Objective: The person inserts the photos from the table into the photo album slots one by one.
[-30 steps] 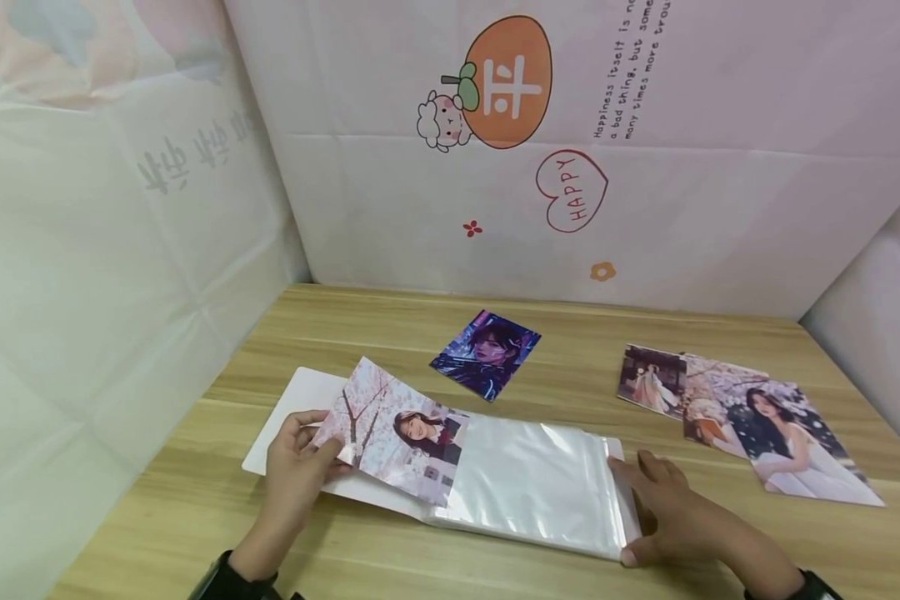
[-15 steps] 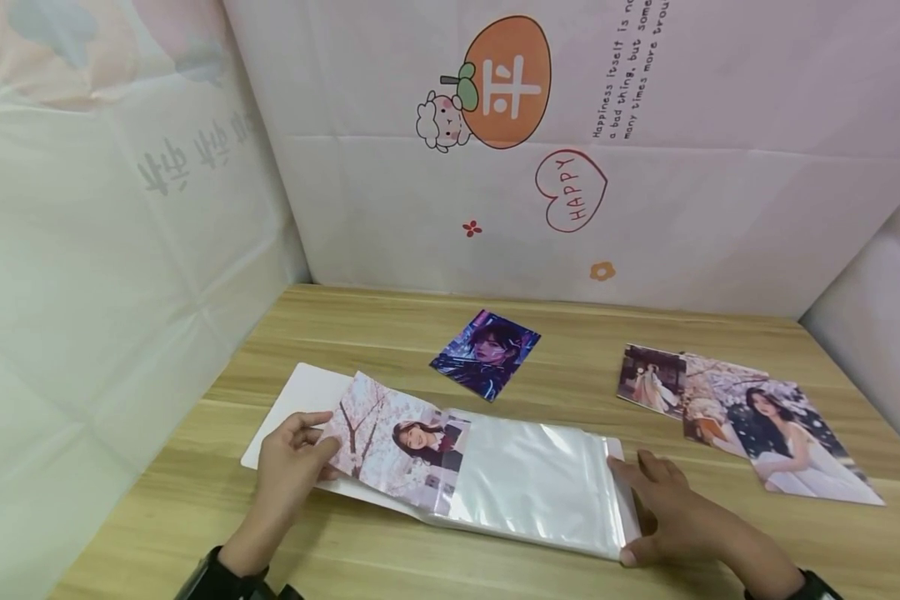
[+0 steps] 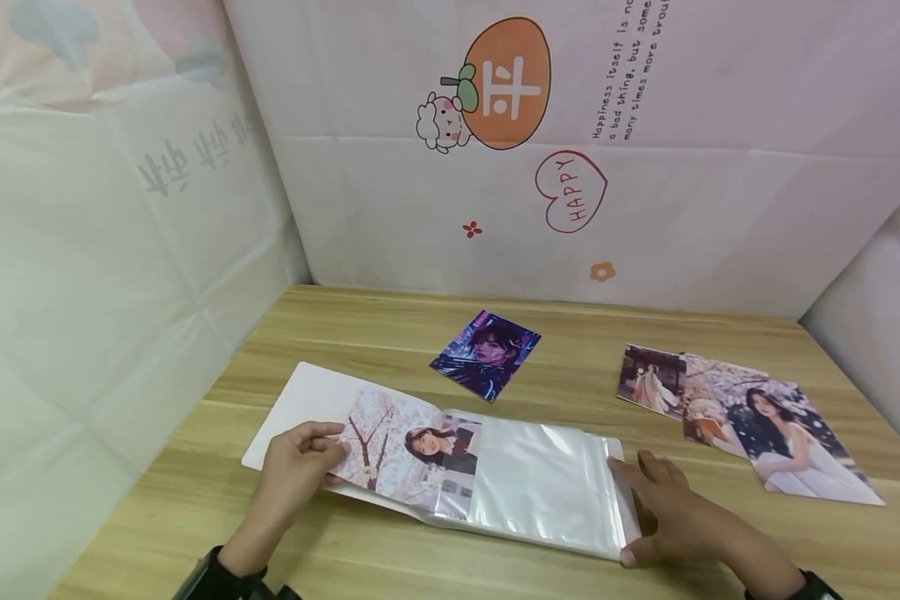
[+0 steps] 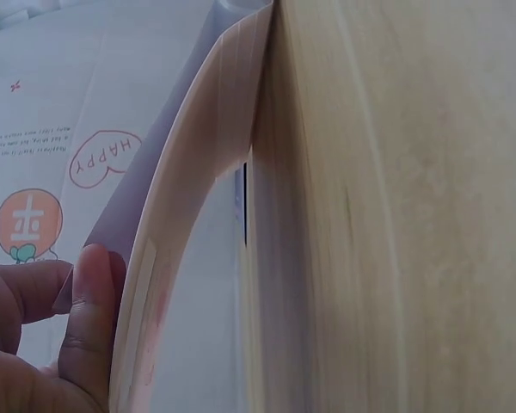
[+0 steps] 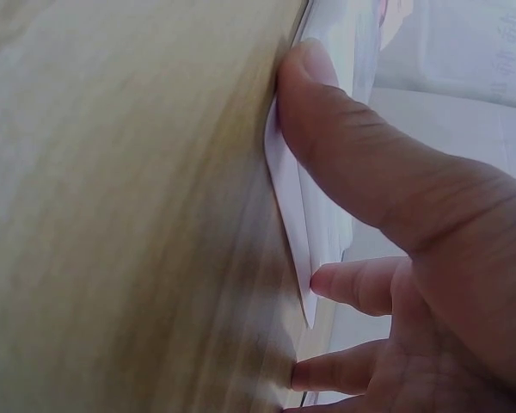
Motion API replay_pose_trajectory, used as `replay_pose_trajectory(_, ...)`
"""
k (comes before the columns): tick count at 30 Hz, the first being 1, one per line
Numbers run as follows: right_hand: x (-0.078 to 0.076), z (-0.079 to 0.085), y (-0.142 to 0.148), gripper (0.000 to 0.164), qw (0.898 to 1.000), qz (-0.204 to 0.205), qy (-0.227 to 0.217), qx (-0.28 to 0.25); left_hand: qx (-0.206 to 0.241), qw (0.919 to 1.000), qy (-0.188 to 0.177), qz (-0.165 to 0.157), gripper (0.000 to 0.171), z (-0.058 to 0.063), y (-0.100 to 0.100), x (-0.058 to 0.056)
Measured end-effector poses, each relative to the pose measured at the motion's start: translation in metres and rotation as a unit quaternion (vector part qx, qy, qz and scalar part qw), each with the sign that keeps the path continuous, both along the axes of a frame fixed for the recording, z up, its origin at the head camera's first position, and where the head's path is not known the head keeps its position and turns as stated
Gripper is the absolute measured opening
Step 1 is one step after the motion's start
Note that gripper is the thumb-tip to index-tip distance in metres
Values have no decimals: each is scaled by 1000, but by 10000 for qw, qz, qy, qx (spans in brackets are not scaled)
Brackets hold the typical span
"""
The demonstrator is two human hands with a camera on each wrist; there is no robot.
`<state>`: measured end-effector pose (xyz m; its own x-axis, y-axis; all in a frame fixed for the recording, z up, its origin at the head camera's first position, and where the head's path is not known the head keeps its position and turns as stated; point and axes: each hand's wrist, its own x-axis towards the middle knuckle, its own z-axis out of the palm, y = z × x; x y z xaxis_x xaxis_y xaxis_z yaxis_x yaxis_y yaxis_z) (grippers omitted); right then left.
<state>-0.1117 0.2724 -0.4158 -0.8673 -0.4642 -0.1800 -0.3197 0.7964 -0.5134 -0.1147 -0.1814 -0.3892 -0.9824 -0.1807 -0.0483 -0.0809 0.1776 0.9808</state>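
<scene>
An open photo album (image 3: pixel 540 479) lies on the table, with a white cover flap (image 3: pixel 300 400) to the left and clear plastic sleeves to the right. My left hand (image 3: pixel 297 458) pinches the left end of a cherry-blossom photo (image 3: pixel 390 446) between thumb and fingers. The photo's right end, with a smiling person, sits under the clear sleeve; the rest lies over the flap. Across the album's right edge, my right hand (image 3: pixel 671 512) holds the near corner with the thumb and the far corner with the index finger. In the right wrist view, other fingertips (image 5: pixel 305 376) touch the table.
Behind the album lies a purple-blue portrait photo (image 3: pixel 487 354). Several overlapping photos (image 3: pixel 802 442) lie at the right of the wooden table (image 3: pixel 375 325). Printed white cloth (image 3: pixel 390 217) walls the back and both sides.
My left hand has lowered the cherry-blossom photo and slid it rightward, so its right end reaches further under the sleeve and it lies straighter. My right hand has stayed in place.
</scene>
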Motion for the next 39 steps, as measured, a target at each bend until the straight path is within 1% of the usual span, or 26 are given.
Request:
replay_pose_trajectory(5,0,0,0,108,10000,-21,-67,17,133,9998,-110,-83,20,-2,5,-1)
replay_pose_trajectory(9,1,1,-1,107,9999,-41,-105,13,168,9995,-250,-96,21,-4,8,-2)
replay_pose_trajectory(15,0,2,-1,107,9999,-53,-158,-1,-33,9997,-235,-101,17,-5,10,-4)
replay_pose_trajectory(18,1,3,-1,107,9998,-63,-204,-26,-85,9996,-237,-152,19,-5,11,-4)
replay_pose_trajectory(24,1,3,-1,106,9998,-79,-166,-23,-207,9990,-217,-338,19,-4,17,-5)
replay_pose_trajectory(31,1,4,-2,106,9998,-89,-190,7,-525,9962,58,-697,18,-8,25,-9)
replay_pose_trajectory(39,2,5,-2,106,9997,-92,-244,-8,-551,9932,-40,-1027,18,-10,34,-13)
